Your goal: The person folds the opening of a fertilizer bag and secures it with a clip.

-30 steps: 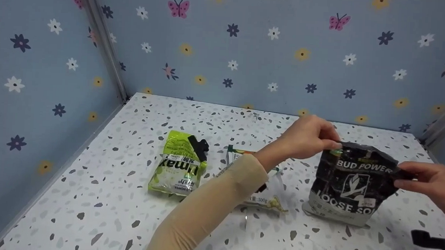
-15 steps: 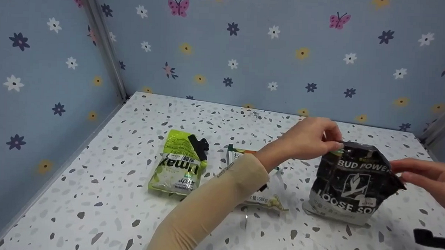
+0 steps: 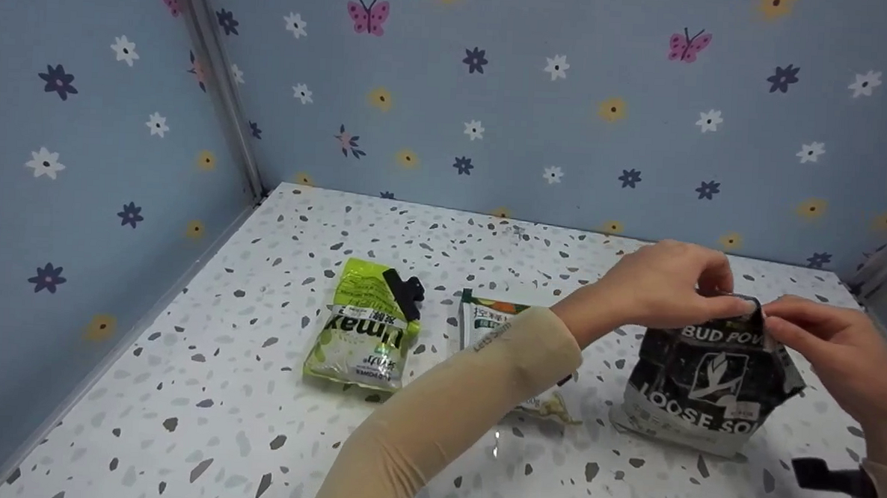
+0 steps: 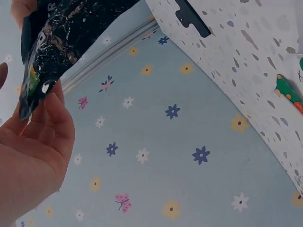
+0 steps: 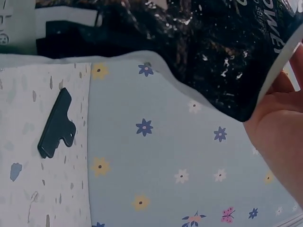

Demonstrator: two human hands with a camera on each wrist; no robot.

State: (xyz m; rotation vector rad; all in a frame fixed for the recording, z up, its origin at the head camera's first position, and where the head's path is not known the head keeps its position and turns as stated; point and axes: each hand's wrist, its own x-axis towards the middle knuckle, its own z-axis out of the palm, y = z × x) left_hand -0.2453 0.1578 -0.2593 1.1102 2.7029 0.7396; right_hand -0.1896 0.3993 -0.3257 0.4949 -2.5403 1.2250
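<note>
A black and grey soil bag (image 3: 715, 380), lettered "LOOSE SOI…", stands upright at the right of the table in the head view. My left hand (image 3: 674, 285) pinches its top edge; in the left wrist view that hand (image 4: 40, 142) has fingers behind the bag's dark corner (image 4: 61, 47). Close beside it, my right hand (image 3: 832, 352) pinches the same edge from the right. From the right wrist, the bag (image 5: 189, 47) fills the top and part of my right hand (image 5: 279, 127) shows at its corner. A loose black clip (image 5: 59, 125) lies on the table.
A green bag (image 3: 361, 335) with a black clip (image 3: 405, 294) across its upper corner lies left on the speckled table (image 3: 256, 420). A white bag (image 3: 485, 318) is partly hidden under my left forearm. Flower-patterned walls (image 3: 509, 110) stand at the back and left.
My right hand has let go of the bag's right corner and moved left to the top edge. The left hand has shifted right along that edge, and the bag's mouth is drawn narrower.
</note>
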